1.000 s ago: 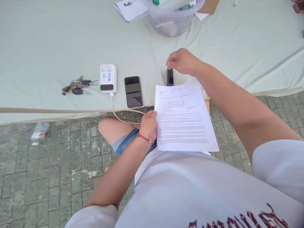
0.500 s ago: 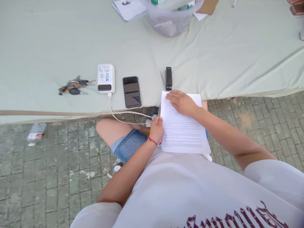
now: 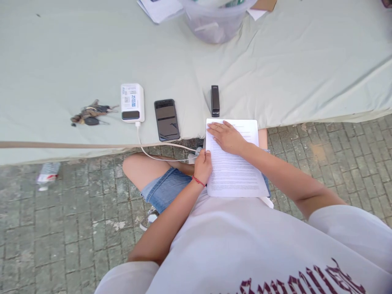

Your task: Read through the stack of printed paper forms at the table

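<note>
The papers, a printed stack, lie on the person's lap, their far edge close to the table's near edge; the left hand, with a red band at the wrist, grips the stack's left edge, fingers curled around it; the right hand lies flat on the top sheet near its far left corner, fingers spread and pressed down, holding nothing; a bare knee and denim shorts show just left of the stack, above grey brick paving; a plastic bottle lies on the paving well to the left; beyond the lap, the table is covered in pale green cloth; a black stapler stands on it just past the papers, apart from the right hand; left of it lies a dark phone, then a white power bank with a cable trailing off the edge, then a bunch of keys; at the far edge sit a clear tub and more sheets.
</note>
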`<state>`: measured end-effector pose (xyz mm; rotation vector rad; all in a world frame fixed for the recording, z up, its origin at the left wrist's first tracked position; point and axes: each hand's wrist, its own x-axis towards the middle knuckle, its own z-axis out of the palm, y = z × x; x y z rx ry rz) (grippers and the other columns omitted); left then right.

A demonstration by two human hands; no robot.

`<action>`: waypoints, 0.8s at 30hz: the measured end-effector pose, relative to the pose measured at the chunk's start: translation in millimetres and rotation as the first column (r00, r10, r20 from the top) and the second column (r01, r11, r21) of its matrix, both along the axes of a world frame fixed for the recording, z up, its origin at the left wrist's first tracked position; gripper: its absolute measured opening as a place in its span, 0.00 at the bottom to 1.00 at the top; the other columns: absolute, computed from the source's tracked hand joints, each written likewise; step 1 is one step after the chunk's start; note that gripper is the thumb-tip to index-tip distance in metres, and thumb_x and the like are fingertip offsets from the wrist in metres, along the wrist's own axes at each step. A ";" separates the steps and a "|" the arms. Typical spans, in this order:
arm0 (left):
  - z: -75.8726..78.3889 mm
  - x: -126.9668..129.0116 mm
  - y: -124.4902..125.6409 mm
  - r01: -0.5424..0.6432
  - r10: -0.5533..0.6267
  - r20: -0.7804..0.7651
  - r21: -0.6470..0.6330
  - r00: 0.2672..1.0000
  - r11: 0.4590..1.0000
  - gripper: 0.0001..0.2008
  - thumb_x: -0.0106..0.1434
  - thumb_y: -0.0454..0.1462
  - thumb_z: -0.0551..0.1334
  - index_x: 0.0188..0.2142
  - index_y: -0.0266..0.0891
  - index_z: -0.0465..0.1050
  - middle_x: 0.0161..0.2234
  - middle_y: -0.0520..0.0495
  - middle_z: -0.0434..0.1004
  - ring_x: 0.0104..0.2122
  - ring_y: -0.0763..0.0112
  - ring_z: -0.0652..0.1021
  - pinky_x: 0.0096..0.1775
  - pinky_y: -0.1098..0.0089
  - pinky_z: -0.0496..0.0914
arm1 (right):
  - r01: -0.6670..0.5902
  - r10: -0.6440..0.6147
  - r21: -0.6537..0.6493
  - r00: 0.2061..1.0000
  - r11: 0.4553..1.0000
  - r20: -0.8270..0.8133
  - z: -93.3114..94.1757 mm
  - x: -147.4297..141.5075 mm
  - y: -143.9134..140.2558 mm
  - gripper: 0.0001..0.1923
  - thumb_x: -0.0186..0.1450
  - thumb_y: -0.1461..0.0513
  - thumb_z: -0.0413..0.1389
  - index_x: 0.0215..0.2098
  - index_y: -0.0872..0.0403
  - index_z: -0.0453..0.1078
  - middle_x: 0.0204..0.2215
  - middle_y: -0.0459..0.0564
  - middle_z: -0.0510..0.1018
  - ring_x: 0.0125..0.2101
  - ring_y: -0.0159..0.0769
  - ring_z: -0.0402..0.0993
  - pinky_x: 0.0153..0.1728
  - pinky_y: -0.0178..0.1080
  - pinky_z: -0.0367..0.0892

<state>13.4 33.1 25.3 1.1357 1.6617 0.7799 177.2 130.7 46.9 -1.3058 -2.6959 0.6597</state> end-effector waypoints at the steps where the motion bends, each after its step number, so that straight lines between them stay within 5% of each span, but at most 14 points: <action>1: 0.6 -0.2 1.9 0.012 -0.012 -0.016 -0.004 1.000 1.000 0.12 0.75 0.36 0.54 0.32 0.43 0.64 0.30 0.50 0.71 0.33 0.63 0.72 0.40 0.65 0.64 | 0.003 -0.003 -0.004 1.000 1.000 -0.001 -0.6 -0.1 -0.5 0.27 0.75 0.65 0.45 0.71 0.54 0.65 0.73 0.54 0.63 0.73 0.45 0.57 0.74 0.58 0.46; 13: 7.7 -1.6 0.1 0.149 -0.155 0.043 0.127 0.987 0.981 0.17 0.77 0.45 0.53 0.31 0.44 0.60 0.27 0.51 0.68 0.30 0.65 0.70 0.36 0.66 0.65 | 0.295 -0.297 0.074 0.954 0.953 0.028 21.2 -0.9 15.2 0.28 0.77 0.60 0.43 0.71 0.63 0.62 0.69 0.64 0.68 0.69 0.54 0.58 0.69 0.57 0.54; 24: 3.3 3.3 -0.2 0.106 -0.113 0.058 0.115 0.992 0.988 0.21 0.76 0.52 0.54 0.30 0.44 0.63 0.28 0.49 0.70 0.31 0.64 0.70 0.37 0.65 0.66 | 0.284 -0.287 0.046 0.949 0.958 0.128 24.3 -6.9 30.4 0.22 0.76 0.67 0.42 0.55 0.59 0.76 0.50 0.65 0.79 0.56 0.55 0.67 0.53 0.52 0.66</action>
